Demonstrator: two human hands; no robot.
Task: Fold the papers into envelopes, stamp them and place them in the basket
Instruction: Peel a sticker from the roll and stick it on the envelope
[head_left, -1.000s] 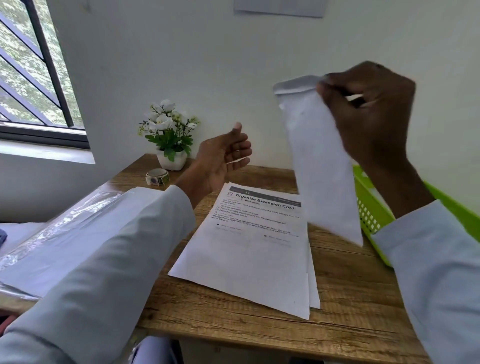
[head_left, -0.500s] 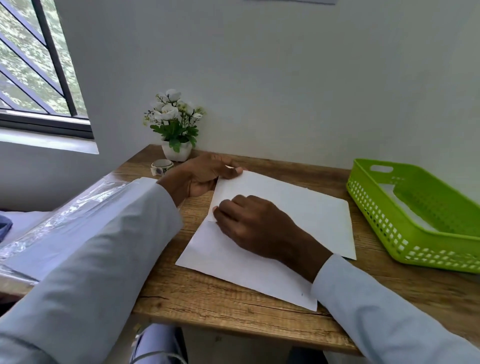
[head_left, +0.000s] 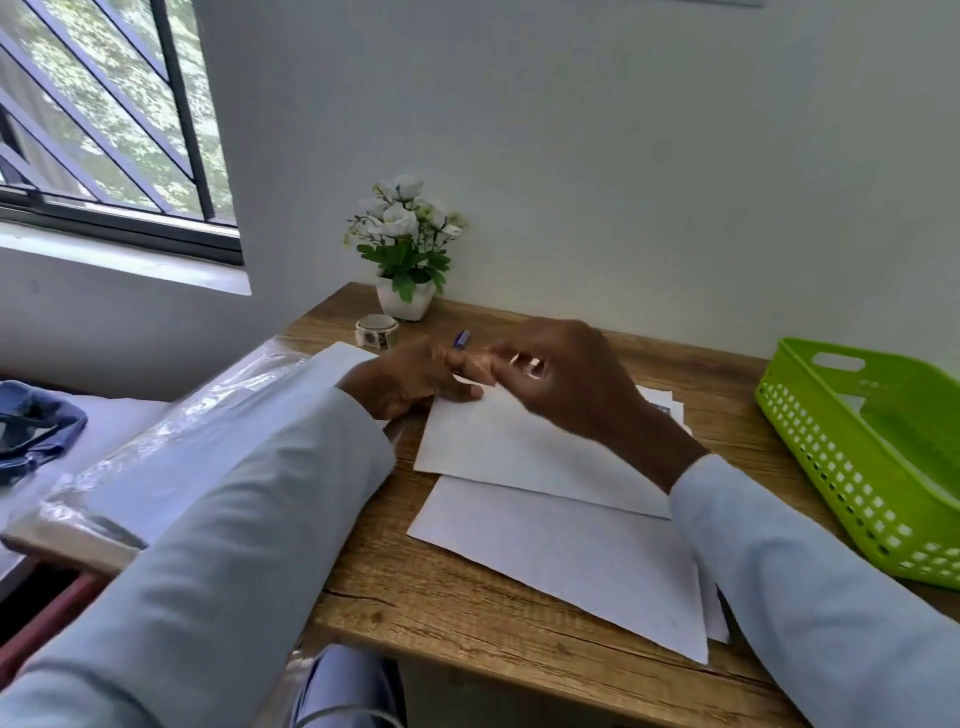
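A folded white envelope (head_left: 519, 457) lies flat on a stack of white papers (head_left: 561, 561) on the wooden table (head_left: 467, 613). Above its far left corner my left hand (head_left: 410, 382) pinches a small purple stamp (head_left: 461, 340) that sticks up from my fingertips. My right hand (head_left: 571, 379) is blurred; its fingers meet the left fingertips just right of the stamp, and its wrist crosses over the envelope. A roll of stamps (head_left: 376, 331) sits just beyond my left hand. The green basket (head_left: 810, 452) stands at the table's right end.
A white pot of flowers (head_left: 405, 249) stands against the wall behind the stamp roll. A plastic-wrapped pack of paper (head_left: 171, 431) lies on the table's left end under my left sleeve. Further left lies a blue object (head_left: 31, 421). The wall runs along the table's far edge.
The envelope held up in my right hand was laid flat on the papers. My right hand lifted off it and met my left hand, which now holds a purple stamp.
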